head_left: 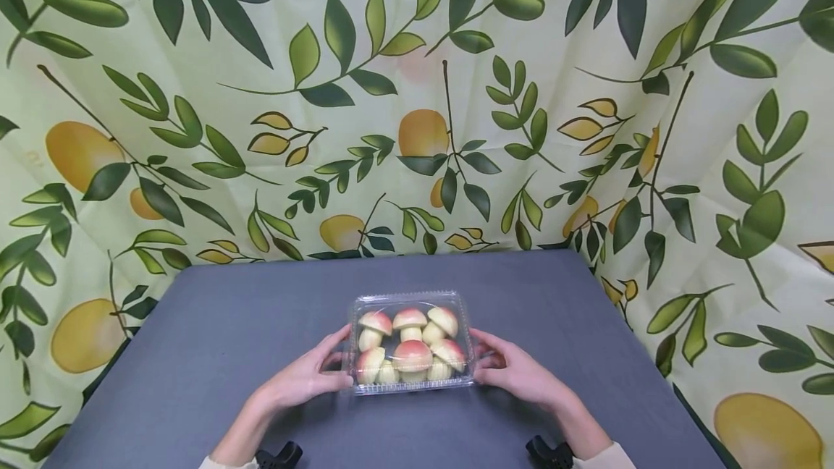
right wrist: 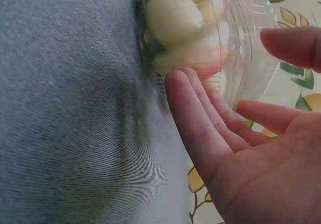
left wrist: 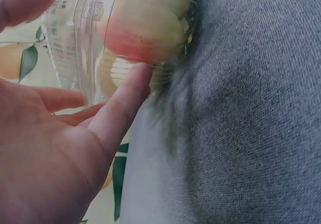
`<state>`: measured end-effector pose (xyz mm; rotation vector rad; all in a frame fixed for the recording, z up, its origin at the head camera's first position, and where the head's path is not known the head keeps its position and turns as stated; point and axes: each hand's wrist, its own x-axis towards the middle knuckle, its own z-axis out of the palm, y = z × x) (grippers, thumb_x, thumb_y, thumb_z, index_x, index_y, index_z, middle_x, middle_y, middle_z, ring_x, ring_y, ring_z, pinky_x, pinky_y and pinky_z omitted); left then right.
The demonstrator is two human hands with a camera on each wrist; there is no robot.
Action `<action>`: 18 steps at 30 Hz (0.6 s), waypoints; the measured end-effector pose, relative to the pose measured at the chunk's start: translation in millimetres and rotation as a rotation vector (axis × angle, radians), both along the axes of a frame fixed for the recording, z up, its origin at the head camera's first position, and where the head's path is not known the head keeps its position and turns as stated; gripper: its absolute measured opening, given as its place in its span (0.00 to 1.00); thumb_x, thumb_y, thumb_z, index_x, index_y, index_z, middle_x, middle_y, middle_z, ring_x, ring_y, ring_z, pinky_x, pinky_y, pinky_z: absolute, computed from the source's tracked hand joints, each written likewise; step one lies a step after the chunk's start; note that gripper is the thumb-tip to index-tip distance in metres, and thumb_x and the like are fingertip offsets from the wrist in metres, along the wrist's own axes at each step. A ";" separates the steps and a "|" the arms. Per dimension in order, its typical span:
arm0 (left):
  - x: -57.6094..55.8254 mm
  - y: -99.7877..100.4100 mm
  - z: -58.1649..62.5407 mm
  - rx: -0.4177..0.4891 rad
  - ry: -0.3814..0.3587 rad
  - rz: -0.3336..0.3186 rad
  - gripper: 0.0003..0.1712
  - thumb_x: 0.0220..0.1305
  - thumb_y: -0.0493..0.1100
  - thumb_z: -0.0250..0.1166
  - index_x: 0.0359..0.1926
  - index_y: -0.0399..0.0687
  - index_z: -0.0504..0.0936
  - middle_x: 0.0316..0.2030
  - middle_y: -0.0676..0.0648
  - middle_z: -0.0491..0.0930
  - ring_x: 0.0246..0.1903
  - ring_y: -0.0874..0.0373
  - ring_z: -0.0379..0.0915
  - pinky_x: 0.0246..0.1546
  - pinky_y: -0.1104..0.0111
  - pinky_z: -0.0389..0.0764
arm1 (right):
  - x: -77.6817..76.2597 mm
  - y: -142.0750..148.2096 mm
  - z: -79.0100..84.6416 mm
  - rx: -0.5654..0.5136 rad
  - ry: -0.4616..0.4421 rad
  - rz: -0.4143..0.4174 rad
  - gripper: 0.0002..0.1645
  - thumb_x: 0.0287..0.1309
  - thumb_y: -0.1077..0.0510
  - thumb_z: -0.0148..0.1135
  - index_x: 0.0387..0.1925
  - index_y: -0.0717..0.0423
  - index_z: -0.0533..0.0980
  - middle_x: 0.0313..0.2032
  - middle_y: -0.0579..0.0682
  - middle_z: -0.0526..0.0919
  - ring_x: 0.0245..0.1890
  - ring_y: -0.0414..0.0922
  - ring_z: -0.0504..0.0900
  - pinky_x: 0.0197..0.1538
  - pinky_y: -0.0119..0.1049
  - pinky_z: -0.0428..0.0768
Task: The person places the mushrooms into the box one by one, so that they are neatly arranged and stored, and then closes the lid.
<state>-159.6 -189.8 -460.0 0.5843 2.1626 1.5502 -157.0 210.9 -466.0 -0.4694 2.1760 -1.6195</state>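
A clear plastic clamshell container [head_left: 412, 389] sits on the grey tabletop between both hands, lid closed. Inside are several mushrooms [head_left: 413, 355] with red-tinged caps and pale stems. My left hand [head_left: 309, 378] touches its left side, thumb by the front corner and fingers spread toward the back. On the opposite side, my right hand [head_left: 521, 375] does likewise. Seen from the left wrist, straight fingers [left wrist: 120, 106] reach the ribbed side wall beside a mushroom [left wrist: 145, 30]. In the right wrist view, extended fingers [right wrist: 188, 106] lie at the container's lower side.
The grey cloth-covered table [head_left: 274, 310] extends around the container. Behind and beside it hangs a fabric backdrop [head_left: 365, 114] printed with leaves and orange fruit. Black wrist straps [head_left: 280, 454] show at the bottom edge, next to pale sleeves [head_left: 606, 458].
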 end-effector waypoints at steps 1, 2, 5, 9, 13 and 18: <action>0.7 0.6 -0.1 -0.002 -0.014 0.008 0.56 0.65 0.42 0.69 0.80 0.36 0.41 0.78 0.29 0.41 0.66 0.31 0.65 0.54 0.71 0.77 | 0.2 -0.5 -0.6 0.009 0.002 0.003 0.45 0.67 0.58 0.65 0.77 0.66 0.54 0.57 0.62 0.74 0.52 0.49 0.80 0.47 0.35 0.80; 1.2 1.4 -0.4 -0.006 -0.023 0.019 0.58 0.63 0.43 0.71 0.80 0.37 0.40 0.78 0.29 0.40 0.65 0.31 0.67 0.53 0.69 0.78 | 0.0 -0.9 -1.9 0.017 0.004 0.004 0.46 0.66 0.58 0.66 0.77 0.65 0.54 0.55 0.61 0.74 0.50 0.48 0.80 0.46 0.35 0.80; 2.2 4.7 -2.9 -0.024 -0.016 0.061 0.61 0.60 0.44 0.74 0.81 0.40 0.41 0.77 0.28 0.42 0.62 0.32 0.71 0.52 0.66 0.80 | -0.4 -3.0 -6.2 0.001 0.002 -0.007 0.47 0.65 0.60 0.67 0.77 0.65 0.54 0.48 0.57 0.76 0.43 0.44 0.81 0.44 0.34 0.80; 3.1 9.4 -7.9 0.006 -0.015 0.091 0.63 0.59 0.42 0.76 0.80 0.38 0.40 0.75 0.25 0.46 0.60 0.33 0.72 0.50 0.64 0.82 | 0.5 -6.5 -8.9 -0.079 -0.013 -0.012 0.48 0.64 0.64 0.66 0.76 0.70 0.51 0.39 0.55 0.78 0.37 0.46 0.83 0.42 0.37 0.84; 4.6 12.6 -8.9 0.029 -0.022 0.103 0.63 0.59 0.41 0.75 0.80 0.37 0.39 0.75 0.26 0.45 0.60 0.34 0.72 0.49 0.65 0.82 | 1.9 -7.6 -8.3 -0.117 -0.041 -0.021 0.47 0.64 0.67 0.64 0.77 0.70 0.49 0.34 0.56 0.80 0.34 0.50 0.85 0.39 0.41 0.85; 5.8 14.8 -9.1 0.041 -0.024 0.106 0.63 0.59 0.40 0.75 0.80 0.35 0.39 0.75 0.25 0.44 0.60 0.33 0.72 0.50 0.64 0.82 | 2.2 -6.4 -9.6 -0.132 -0.061 -0.024 0.48 0.63 0.67 0.63 0.77 0.69 0.49 0.32 0.58 0.81 0.30 0.51 0.85 0.36 0.42 0.86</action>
